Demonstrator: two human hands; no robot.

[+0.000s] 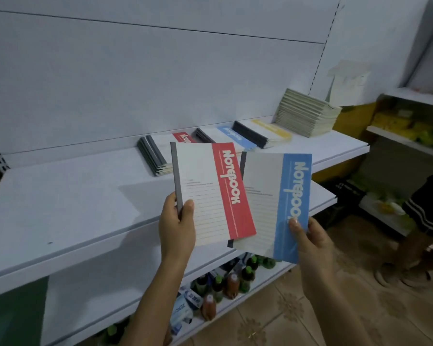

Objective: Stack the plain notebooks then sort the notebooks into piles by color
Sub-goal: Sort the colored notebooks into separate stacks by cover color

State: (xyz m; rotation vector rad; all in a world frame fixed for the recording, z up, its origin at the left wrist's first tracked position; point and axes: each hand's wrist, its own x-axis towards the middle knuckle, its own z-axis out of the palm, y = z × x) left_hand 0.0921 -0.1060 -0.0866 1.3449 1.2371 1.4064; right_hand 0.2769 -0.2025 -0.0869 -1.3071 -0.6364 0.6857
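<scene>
Shelf [73, 196] with notebook piles [308, 113], perhaps bottles [231, 283] below

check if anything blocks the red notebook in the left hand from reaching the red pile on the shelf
Nothing visible does. The left hand holds the red notebook in the air just in front of the red pile; the blue notebook in the right hand is off to the right, out of that path.

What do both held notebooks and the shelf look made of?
The red notebook: thin matte card cover, grey taped spine. The blue notebook: same card; faint sheen low down, maybe glossy. The shelf: probably painted sheet metal, smooth white, thin lip.
</scene>
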